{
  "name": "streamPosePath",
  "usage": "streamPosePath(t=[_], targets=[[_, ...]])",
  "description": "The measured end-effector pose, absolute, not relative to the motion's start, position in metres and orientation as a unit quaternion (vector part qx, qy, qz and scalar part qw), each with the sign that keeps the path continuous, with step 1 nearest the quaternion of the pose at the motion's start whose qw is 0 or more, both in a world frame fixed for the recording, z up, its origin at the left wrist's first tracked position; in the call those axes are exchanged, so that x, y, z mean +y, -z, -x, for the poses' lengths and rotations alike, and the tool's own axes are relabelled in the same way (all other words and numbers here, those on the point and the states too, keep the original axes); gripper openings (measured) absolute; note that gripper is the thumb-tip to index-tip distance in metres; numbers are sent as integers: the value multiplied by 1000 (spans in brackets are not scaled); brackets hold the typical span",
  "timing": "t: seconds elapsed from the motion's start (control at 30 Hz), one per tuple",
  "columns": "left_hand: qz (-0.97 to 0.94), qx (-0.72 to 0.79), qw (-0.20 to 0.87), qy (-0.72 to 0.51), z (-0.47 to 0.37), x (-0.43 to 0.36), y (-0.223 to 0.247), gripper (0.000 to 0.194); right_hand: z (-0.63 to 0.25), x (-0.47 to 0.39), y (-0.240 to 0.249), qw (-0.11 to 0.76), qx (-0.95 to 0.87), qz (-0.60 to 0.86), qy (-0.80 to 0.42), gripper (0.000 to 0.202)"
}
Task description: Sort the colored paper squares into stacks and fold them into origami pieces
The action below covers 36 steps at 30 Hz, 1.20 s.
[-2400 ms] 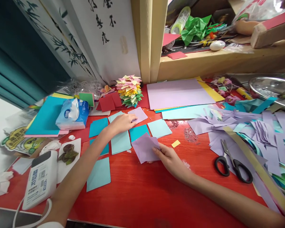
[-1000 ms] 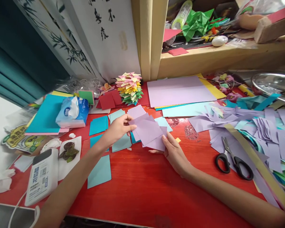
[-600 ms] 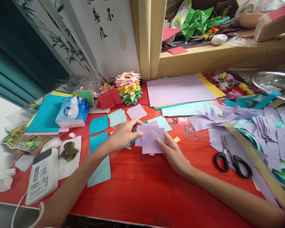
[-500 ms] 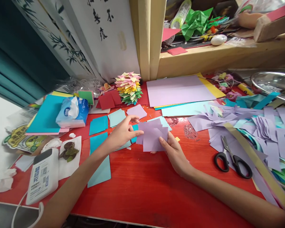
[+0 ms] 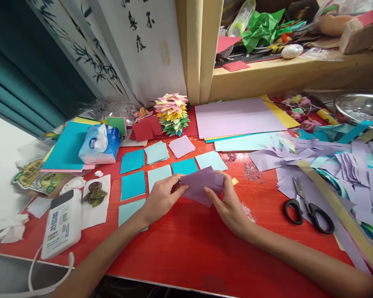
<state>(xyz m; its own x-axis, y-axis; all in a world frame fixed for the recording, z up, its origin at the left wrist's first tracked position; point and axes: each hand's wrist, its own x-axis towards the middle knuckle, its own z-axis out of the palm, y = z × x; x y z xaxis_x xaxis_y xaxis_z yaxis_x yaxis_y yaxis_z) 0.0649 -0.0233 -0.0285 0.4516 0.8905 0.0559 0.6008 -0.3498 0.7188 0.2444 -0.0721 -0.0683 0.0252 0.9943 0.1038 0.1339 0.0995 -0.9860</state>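
Note:
Between my hands, above the red table [image 5: 186, 256], are several purple paper squares [image 5: 202, 186], slightly fanned and tilted. My left hand [image 5: 163, 196] pinches their left edge between thumb and fingers. On the right side my right hand [image 5: 228, 203] grips them, thumb on the front and fingers behind. Just beyond lie small stacks of paper squares: bright blue ones [image 5: 184, 166], light blue ones [image 5: 211, 160] and a purple one [image 5: 182, 146]. More blue squares [image 5: 133, 185] lie in a column left of my left hand.
Black-handled scissors [image 5: 307, 207] rest on purple paper at the right, beside a heap of paper strips [image 5: 348, 165]. A folded-paper model [image 5: 172, 114] stands at the back near large purple sheets [image 5: 236, 118]. To the left are a tissue pack [image 5: 99, 145] and a white device [image 5: 62, 223].
My left hand has closed on the left edge of the purple squares, where its fingers were apart before. The squares have tilted and come closer together. The view has shifted slightly.

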Motion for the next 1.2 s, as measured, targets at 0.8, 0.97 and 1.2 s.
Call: streamPosePath(t=[0.8,0.97,1.2], targets=[[-804,469,304,-204,-62,-33,34,23,-246,-79,64,465,-624,503,-376,37],[-799,463,331,-192,-61,-34,33,21,-246,-78,62,462,-629,488,-391,31],[-821,412,351,-180,-63,-32,31,21,-246,-75,63,457,-621,455,-446,31]])
